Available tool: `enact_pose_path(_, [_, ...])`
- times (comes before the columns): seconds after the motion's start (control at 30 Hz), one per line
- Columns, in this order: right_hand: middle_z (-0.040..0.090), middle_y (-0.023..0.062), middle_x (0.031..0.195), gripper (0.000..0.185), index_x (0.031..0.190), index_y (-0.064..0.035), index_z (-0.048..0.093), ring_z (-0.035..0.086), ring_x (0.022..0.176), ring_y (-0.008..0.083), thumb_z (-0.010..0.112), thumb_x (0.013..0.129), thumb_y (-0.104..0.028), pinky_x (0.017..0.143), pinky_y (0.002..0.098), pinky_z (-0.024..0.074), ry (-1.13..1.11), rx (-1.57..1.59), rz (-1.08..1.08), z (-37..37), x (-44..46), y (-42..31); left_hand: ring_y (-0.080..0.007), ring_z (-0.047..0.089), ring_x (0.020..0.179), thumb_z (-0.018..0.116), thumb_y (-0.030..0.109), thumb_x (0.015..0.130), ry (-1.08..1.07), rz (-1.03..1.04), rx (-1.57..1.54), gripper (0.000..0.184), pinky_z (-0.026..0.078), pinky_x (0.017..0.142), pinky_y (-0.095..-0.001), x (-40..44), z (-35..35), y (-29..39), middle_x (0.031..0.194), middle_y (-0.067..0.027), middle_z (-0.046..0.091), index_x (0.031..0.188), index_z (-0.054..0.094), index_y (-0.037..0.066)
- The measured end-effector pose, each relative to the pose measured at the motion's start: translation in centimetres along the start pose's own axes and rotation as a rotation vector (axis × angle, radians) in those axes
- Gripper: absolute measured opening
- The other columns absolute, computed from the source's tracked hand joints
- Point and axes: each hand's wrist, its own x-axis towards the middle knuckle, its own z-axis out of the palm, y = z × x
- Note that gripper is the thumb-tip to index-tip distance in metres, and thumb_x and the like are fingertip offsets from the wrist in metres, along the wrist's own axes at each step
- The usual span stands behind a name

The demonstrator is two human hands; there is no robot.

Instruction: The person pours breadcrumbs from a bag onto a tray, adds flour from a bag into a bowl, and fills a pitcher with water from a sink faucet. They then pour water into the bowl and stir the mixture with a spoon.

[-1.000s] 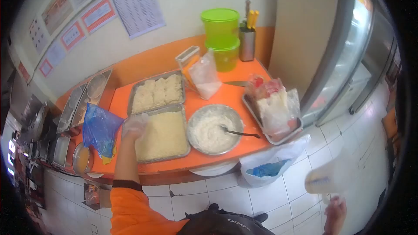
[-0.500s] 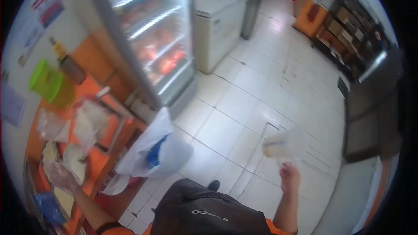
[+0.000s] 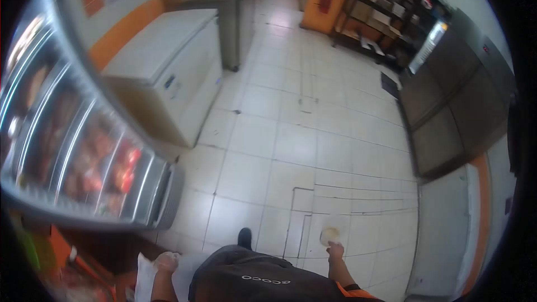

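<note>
My right hand (image 3: 335,250), low and right of centre, grips a translucent plastic container (image 3: 329,236) with something pale in it. The container is held over the floor, and its exact kind is hard to make out. My left hand (image 3: 166,261) wears a thin clear glove and hangs low on the left, over or beside a white plastic bag (image 3: 146,279). Its fingers are too blurred to show whether they touch or grip the bag.
A lit glass-door fridge (image 3: 84,151) stands close on the left, with a white chest freezer (image 3: 184,78) beyond it. Steel cabinets (image 3: 447,112) line the right, before a shelf of boxes (image 3: 380,17). Orange table (image 3: 61,251) at lower left; tiled floor (image 3: 268,140) ahead.
My view has swung left to right, away from the orange table and toward the aisle. My left hand has left the dough-like sheets on the table. The right hand still holds the container, now lower.
</note>
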Motion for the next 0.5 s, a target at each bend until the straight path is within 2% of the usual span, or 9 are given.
enact_pose_path(0.03, [0.055, 0.0090, 0.079, 0.028, 0.096, -0.0073, 0.058, 0.054, 0.074, 0.0174, 0.063, 0.068, -0.008, 0.055, 0.0244, 0.0467, 0.011, -0.068, 0.099, -0.6, 1.4, 1.5, -0.0301, 0.053, 0.100, 0.035, 0.041, 0.086, -0.015, 0.165, -0.011, 0.045, 0.042, 0.085, -0.0420, 3.1, -3.4, 2.8, 0.106, -0.0120, 0.058, 0.100, 0.060, 0.006])
enact_pose_path(0.1, [0.058, 0.0101, 0.081, 0.034, 0.098, -0.0116, 0.060, 0.056, 0.080, 0.0191, 0.064, 0.065, -0.009, 0.059, 0.0277, 0.0479, 0.019, -0.185, 0.308, -0.7, 3.5, 2.4, -0.0285, 0.047, 0.110, 0.036, 0.044, 0.084, -0.205, 0.054, 0.055, 0.048, 0.036, 0.093, -0.0404, 0.4, -22.3, 16.3, 0.118, -0.0122, 0.051, 0.108, 0.056, 0.008])
enact_pose_path(0.2, [0.061, 0.0077, 0.084, 0.036, 0.098, -0.0180, 0.062, 0.057, 0.086, 0.0212, 0.066, 0.062, -0.014, 0.067, 0.0344, 0.0471, -0.217, -1.102, -0.062, -1.1, 3.8, -0.8, -0.0272, 0.041, 0.116, 0.036, 0.048, 0.083, -0.268, 0.215, 0.209, 0.051, 0.031, 0.097, -0.0394, 15.7, -25.7, 25.5, 0.126, -0.0119, 0.043, 0.116, 0.051, 0.012])
enact_pose_path(0.23, [0.061, 0.0062, 0.084, 0.035, 0.097, -0.0184, 0.062, 0.057, 0.087, 0.0214, 0.067, 0.062, -0.016, 0.069, 0.0354, 0.0467, -0.200, -1.074, -0.029, -0.1, 5.1, -1.5, -0.0269, 0.040, 0.117, 0.035, 0.051, 0.082, -0.256, 0.291, 0.276, 0.054, 0.030, 0.097, -0.0397, 19.2, -28.8, 29.9, 0.127, -0.0115, 0.042, 0.117, 0.050, 0.013])
enact_pose_path(0.27, [0.062, 0.0047, 0.085, 0.035, 0.097, -0.0189, 0.062, 0.057, 0.087, 0.0215, 0.067, 0.063, -0.019, 0.070, 0.0364, 0.0463, -0.188, -1.055, 0.003, 0.6, 6.6, -2.2, -0.0288, 0.045, 0.111, 0.028, 0.046, 0.085, -0.043, 0.423, 0.305, 0.053, 0.034, 0.092, -0.0406, 22.6, -30.1, 32.9, 0.121, -0.0131, 0.048, 0.111, 0.054, 0.008])
enact_pose_path(0.3, [0.062, 0.0032, 0.086, 0.035, 0.097, -0.0194, 0.062, 0.057, 0.088, 0.0216, 0.067, 0.063, -0.022, 0.072, 0.0374, 0.0458, -0.186, -1.044, 0.036, 1.0, 8.0, -2.7, -0.0302, 0.046, 0.110, 0.028, 0.047, 0.085, 0.012, 0.547, 0.187, 0.053, 0.034, 0.092, -0.0413, 28.8, -30.0, 35.4, 0.120, -0.0143, 0.048, 0.111, 0.054, 0.008])
enact_pose_path(0.37, [0.061, 0.0019, 0.094, 0.034, 0.097, -0.0273, 0.062, 0.057, 0.088, 0.0184, 0.067, 0.063, -0.027, 0.074, 0.0331, 0.0465, -0.220, -1.149, 0.112, 2.5, 12.8, -3.7, -0.0319, 0.048, 0.107, 0.027, 0.046, 0.087, 0.011, 0.417, -0.011, 0.053, 0.034, 0.091, -0.0441, 27.7, -38.8, 44.1, 0.120, -0.0160, 0.047, 0.114, 0.049, 0.007])
enact_pose_path(0.43, [0.061, 0.0019, 0.091, 0.034, 0.096, -0.0270, 0.062, 0.058, 0.085, 0.0192, 0.067, 0.062, -0.025, 0.072, 0.0341, 0.0467, -0.139, -0.957, -0.049, 1.8, 18.8, -6.7, -0.0324, 0.050, 0.104, 0.027, 0.039, 0.088, 0.166, 0.721, 0.242, 0.047, 0.038, 0.088, -0.0430, 32.4, -41.6, 49.2, 0.115, -0.0185, 0.049, 0.114, 0.046, 0.006])
enact_pose_path(0.5, [0.062, 0.0022, 0.085, 0.034, 0.094, -0.0252, 0.063, 0.058, 0.080, 0.0205, 0.067, 0.061, -0.024, 0.069, 0.0349, 0.0470, -0.115, -0.995, -0.076, 1.3, 25.8, -11.7, -0.0331, 0.051, 0.101, 0.028, 0.033, 0.088, 0.216, 0.738, 0.247, 0.042, 0.041, 0.084, -0.0424, 34.8, -42.5, 52.1, 0.112, -0.0199, 0.051, 0.114, 0.045, 0.005])
